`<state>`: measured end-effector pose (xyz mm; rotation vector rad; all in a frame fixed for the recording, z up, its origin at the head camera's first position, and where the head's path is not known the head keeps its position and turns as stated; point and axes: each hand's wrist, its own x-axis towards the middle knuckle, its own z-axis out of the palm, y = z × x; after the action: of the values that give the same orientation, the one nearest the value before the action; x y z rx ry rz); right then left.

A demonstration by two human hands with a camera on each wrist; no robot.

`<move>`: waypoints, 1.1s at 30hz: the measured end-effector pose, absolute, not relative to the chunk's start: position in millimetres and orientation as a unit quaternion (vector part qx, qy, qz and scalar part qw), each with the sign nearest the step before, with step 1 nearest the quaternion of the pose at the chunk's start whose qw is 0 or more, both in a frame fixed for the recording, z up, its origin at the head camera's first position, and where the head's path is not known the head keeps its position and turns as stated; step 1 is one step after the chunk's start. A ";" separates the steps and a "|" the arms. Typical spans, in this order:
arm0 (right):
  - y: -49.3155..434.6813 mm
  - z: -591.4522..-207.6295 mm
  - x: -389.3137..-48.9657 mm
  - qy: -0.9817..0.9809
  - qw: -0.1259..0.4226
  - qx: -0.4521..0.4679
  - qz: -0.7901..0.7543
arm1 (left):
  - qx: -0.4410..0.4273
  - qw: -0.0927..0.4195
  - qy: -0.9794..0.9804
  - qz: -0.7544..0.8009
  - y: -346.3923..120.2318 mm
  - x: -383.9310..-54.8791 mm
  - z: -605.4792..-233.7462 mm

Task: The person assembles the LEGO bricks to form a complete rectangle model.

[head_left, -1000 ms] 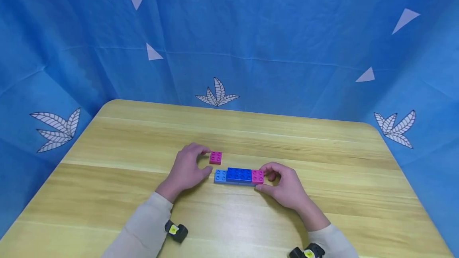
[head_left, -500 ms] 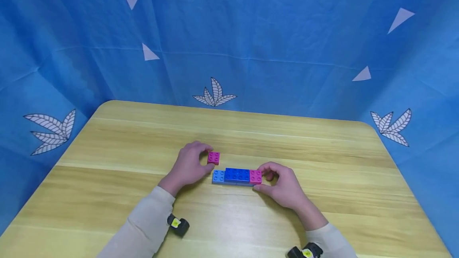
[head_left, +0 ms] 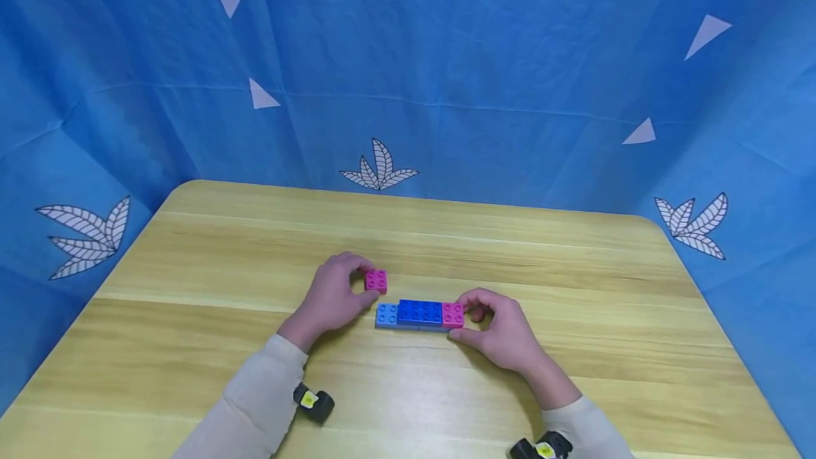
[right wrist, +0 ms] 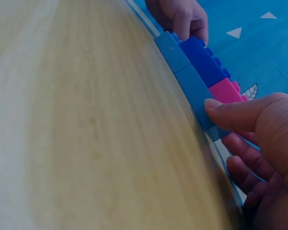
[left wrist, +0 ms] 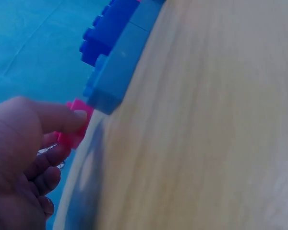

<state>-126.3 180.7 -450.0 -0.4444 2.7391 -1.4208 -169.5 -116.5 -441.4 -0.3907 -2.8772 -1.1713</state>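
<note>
My left hand (head_left: 331, 294) pinches a small magenta building brick (head_left: 376, 281) between thumb and fingers, low over the table; in the left wrist view the thumb lies across this brick (left wrist: 74, 139). Just nearer to me is a row of joined bricks. Its bottom layer is two light blue bricks (right wrist: 172, 53) end to end. On top sit a dark blue brick (head_left: 420, 312) and, at the right end, a pink brick (head_left: 452, 314). My right hand (head_left: 503, 331) holds that right end, thumb on the near light blue side, other fingers partly hidden behind.
The wooden table (head_left: 574, 268) has rounded far corners. Behind it and at both sides hangs a blue curtain (head_left: 510, 55) with white triangles and leaf prints. Black wrist cameras (head_left: 314, 403) are strapped over both pale sleeves (head_left: 255, 395).
My left hand has closed its thumb and fingers round the magenta brick, which was just beside the fingertips. The right hand keeps its hold on the row. The head view has shifted slightly.
</note>
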 end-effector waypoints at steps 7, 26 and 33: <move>180.0 -449.7 -126.3 0.876 0.008 -0.146 -0.459 | -0.117 0.005 -0.906 -0.407 -115.3 -161.7 -430.2; 180.5 -451.5 -127.6 0.877 0.012 -0.142 -0.458 | -0.197 -0.030 -0.884 -0.424 -114.0 -144.9 -418.4; 181.0 -451.2 -127.0 0.878 0.016 -0.139 -0.458 | -0.205 -0.039 -0.884 -0.419 -113.0 -143.3 -419.6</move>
<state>-127.0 181.0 -451.2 -0.4319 2.7294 -1.4242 -143.3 -113.0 -419.6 -0.6588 -2.8475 -1.3488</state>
